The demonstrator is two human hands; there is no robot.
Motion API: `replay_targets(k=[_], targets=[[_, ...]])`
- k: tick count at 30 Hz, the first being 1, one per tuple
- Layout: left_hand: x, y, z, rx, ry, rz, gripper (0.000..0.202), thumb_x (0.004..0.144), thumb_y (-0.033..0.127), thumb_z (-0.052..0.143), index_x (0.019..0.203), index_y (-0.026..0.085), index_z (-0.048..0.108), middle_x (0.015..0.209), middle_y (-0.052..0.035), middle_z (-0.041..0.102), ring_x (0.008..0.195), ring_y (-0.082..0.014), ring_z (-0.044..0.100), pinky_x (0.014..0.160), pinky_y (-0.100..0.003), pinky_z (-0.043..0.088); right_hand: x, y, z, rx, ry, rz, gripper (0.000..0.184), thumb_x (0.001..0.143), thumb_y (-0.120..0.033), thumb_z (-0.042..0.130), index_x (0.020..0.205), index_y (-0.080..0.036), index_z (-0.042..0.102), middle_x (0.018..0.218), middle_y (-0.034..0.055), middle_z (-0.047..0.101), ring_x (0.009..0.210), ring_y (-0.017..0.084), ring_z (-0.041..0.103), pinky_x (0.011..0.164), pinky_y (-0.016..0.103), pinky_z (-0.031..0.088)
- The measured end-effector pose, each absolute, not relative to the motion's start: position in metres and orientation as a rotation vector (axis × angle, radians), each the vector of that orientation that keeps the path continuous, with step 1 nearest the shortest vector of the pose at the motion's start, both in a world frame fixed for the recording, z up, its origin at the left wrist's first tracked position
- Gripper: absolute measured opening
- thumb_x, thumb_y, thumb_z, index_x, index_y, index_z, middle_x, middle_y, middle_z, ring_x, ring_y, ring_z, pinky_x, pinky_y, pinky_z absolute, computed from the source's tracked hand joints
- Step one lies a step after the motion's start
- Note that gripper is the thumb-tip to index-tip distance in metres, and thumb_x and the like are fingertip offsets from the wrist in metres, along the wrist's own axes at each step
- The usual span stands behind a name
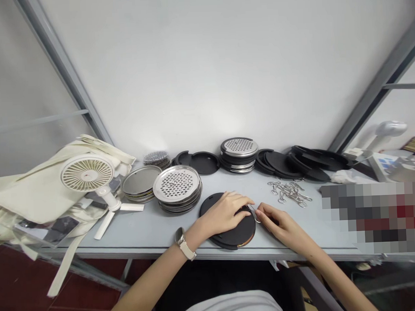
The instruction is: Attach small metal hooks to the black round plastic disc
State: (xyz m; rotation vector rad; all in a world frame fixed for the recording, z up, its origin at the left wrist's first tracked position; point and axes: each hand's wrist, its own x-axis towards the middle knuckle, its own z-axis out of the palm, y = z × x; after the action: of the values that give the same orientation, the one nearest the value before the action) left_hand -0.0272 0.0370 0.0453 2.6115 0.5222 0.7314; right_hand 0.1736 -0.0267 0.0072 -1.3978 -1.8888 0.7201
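A black round case (237,232) lies flat near the front edge of the table, with a strip of shiny metal showing at its front rim. My left hand (225,212) rests over its top and grips it, the fingertips curled at its right edge. Just beyond that edge, my right hand (272,219) pinches a small wire ring clip (257,219) between thumb and fingers. The clip reaches the case's rim beside my left fingertips; whether it is hooked in, I cannot tell. To the right lies a pile of similar wire ring clips (290,192).
Stacked metal grater discs (176,184) and plain metal discs (141,181) stand to the left. Along the wall are black round covers (204,163), a stack of assembled graters (239,148) and more black parts (280,164). A white fan (87,173) and cream bag (33,190) occupy the far left.
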Motion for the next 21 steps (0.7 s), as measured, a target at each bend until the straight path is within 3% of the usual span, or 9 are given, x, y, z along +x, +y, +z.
replay_targets(k=[13,21], targets=[[-0.027,0.039,0.044,2.616,0.526,0.713,0.02,0.093,0.019,0.053,0.113,0.018,0.056,0.108,-0.0053,0.063,0.107,-0.0187,0.055,0.098,-0.034,0.039,0.172,-0.027,0.011,-1.394,-1.916,0.715,0.036,0.098,-0.044,0.037,0.074,-0.02,0.047,0.066,-0.0024,0.049,0.063,0.013,0.046,0.06,0.025,0.039],[-0.026,0.04,0.041,2.58,0.594,0.641,0.025,0.093,0.022,0.052,0.118,0.018,0.053,0.11,-0.0083,0.053,0.11,-0.0215,0.05,0.101,-0.037,0.039,0.176,-0.011,0.022,-1.409,-2.051,0.888,0.035,0.096,-0.044,0.037,0.073,-0.018,0.045,0.064,-0.0038,0.042,0.06,0.012,0.037,0.055,0.023,0.032]])
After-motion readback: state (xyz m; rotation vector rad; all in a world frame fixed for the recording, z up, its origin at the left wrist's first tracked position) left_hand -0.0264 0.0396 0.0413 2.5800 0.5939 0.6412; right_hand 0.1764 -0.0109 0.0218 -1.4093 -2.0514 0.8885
